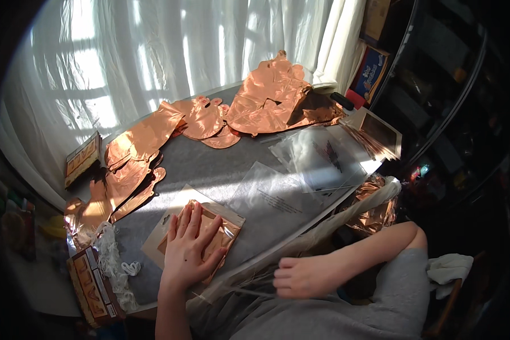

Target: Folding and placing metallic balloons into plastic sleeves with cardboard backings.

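Note:
My left hand (190, 246) lies flat with its fingers spread over a folded copper-coloured foil balloon (228, 231). Under the foil is a pale flat sleeve or card (152, 245), its corners sticking out on both sides. My right hand (301, 277) is closed in front of my body, beyond the near table edge. A thin pale strip (246, 292) runs leftward from about its fingers; it is blurred, and I cannot make out its kind. Clear plastic sleeves (272, 190) lie to the right of the folded balloon.
Flattened copper foil balloons (263, 102) line the far and left sides of the grey table (209, 164). White string (110, 258) and a printed box (90, 289) are at the near left. A stack of flat packets (382, 133) sits at the right edge. White curtains (170, 45) hang behind.

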`<action>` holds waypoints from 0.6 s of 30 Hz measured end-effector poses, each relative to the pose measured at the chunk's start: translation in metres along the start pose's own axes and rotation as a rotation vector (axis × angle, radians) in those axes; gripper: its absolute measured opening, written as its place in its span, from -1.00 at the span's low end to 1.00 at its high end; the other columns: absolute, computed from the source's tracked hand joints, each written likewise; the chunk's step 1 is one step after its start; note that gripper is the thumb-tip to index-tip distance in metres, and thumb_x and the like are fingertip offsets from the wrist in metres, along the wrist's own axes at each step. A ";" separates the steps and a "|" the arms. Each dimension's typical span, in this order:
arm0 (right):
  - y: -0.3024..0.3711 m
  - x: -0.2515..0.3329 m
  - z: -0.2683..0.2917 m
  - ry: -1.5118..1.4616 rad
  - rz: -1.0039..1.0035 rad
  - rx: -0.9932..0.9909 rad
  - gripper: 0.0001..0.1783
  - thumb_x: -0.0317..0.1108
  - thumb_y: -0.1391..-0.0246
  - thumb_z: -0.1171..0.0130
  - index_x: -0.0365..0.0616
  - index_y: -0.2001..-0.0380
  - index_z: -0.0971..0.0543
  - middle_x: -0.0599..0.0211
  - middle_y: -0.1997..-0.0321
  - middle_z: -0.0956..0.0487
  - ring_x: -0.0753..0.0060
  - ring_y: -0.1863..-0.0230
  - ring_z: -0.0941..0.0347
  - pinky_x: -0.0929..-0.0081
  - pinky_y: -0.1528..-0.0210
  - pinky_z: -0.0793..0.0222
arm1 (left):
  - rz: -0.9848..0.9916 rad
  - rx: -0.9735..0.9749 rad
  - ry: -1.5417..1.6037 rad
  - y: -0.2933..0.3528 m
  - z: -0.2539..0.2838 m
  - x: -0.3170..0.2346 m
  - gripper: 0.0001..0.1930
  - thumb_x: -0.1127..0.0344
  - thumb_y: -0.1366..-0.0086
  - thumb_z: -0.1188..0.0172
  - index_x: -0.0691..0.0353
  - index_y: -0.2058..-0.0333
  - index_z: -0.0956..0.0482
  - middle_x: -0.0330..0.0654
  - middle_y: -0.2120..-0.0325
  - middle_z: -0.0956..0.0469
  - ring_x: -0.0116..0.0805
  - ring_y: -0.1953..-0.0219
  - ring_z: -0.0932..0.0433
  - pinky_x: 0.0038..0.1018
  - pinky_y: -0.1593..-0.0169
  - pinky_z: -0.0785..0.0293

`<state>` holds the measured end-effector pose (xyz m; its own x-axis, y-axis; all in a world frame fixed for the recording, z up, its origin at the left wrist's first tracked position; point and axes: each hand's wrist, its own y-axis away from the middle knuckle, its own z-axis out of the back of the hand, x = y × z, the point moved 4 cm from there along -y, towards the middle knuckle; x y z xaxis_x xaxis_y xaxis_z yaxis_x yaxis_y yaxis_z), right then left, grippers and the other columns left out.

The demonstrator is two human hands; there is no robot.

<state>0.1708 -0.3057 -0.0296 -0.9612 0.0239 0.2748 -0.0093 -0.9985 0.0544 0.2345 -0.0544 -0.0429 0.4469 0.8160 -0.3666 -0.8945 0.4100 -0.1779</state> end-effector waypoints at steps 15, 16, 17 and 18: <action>0.129 -0.013 0.162 0.868 -1.340 -0.900 -0.48 -0.43 -0.26 -0.33 -0.03 -0.29 -0.59 0.44 0.38 -0.55 0.40 0.40 -0.44 0.36 0.27 -0.43 | -0.009 -0.052 0.242 -0.002 0.006 0.003 -0.20 -0.23 -0.40 -0.10 -0.10 -0.53 -0.25 0.10 -0.57 -0.03 0.11 -0.61 0.03 0.05 -0.60 0.25; 0.103 -0.021 0.156 0.682 -1.025 -0.794 -0.45 -0.38 -0.22 -0.37 -0.08 -0.29 -0.58 0.38 0.26 -0.58 0.36 0.29 -0.49 0.32 0.17 -0.46 | -0.047 -0.107 0.211 0.000 0.009 0.006 -0.18 -0.09 -0.37 -0.16 0.01 -0.54 -0.20 0.14 -0.51 -0.14 0.13 -0.57 -0.10 0.05 -0.57 0.06; 0.076 -0.026 0.147 0.497 -0.711 -0.680 -0.41 -0.33 -0.18 -0.41 -0.13 -0.28 -0.58 0.33 0.15 -0.62 0.32 0.18 -0.54 0.29 0.07 -0.49 | -0.035 -0.111 0.204 0.003 0.009 0.007 -0.18 -0.09 -0.37 -0.16 0.01 -0.54 -0.20 0.14 -0.51 -0.14 0.13 -0.57 -0.10 0.05 -0.57 0.06; 0.052 -0.037 0.130 0.337 -0.536 -0.557 -0.38 -0.26 -0.13 -0.44 -0.14 -0.27 -0.57 0.30 0.01 -0.61 0.27 0.02 -0.54 0.23 -0.07 -0.47 | -0.018 -0.175 0.374 0.007 0.010 0.011 -0.19 0.04 -0.35 -0.18 0.04 -0.53 -0.20 0.15 -0.46 -0.19 0.12 -0.48 -0.22 0.04 -0.50 -0.12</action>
<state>0.2417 -0.3521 0.0877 -0.8181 0.5737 0.0406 -0.5372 -0.7370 -0.4103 0.2332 -0.0382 -0.0393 0.4583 0.5917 -0.6632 -0.8886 0.3206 -0.3281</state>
